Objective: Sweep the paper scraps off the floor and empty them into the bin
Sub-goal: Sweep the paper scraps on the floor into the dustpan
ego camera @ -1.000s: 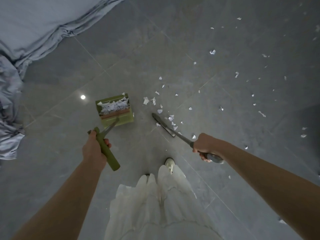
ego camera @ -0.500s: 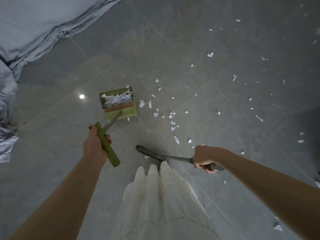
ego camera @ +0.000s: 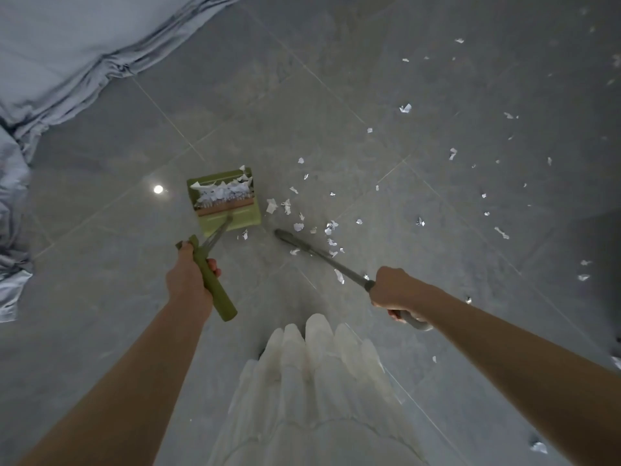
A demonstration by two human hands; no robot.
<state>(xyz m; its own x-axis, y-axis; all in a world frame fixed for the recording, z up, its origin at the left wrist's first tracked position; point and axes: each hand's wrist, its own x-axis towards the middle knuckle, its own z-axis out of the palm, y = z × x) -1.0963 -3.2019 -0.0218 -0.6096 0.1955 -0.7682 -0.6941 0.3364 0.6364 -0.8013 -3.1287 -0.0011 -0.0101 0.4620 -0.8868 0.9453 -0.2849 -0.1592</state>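
Observation:
A green dustpan (ego camera: 248, 220) stands on the grey tiled floor, with a heap of white paper scraps in it. My left hand (ego camera: 188, 280) grips its long green handle (ego camera: 213, 285). My right hand (ego camera: 393, 290) grips the grey broom handle (ego camera: 339, 265). The broom's dark head (ego camera: 289, 237) rests on the floor to the right of the dustpan. White paper scraps (ego camera: 331, 227) lie between dustpan and broom, and many more paper bits (ego camera: 452, 153) are scattered to the right and far right. No bin is in view.
A grey-blue bedsheet (ego camera: 50, 62) hangs down to the floor along the left and top left. My white pleated skirt (ego camera: 312, 398) fills the bottom middle. A ceiling light reflects on the tile (ego camera: 158, 189) left of the dustpan.
The broom head swung from close to my feet back out to the right of the dustpan. The dustpan and my left hand stayed nearly still.

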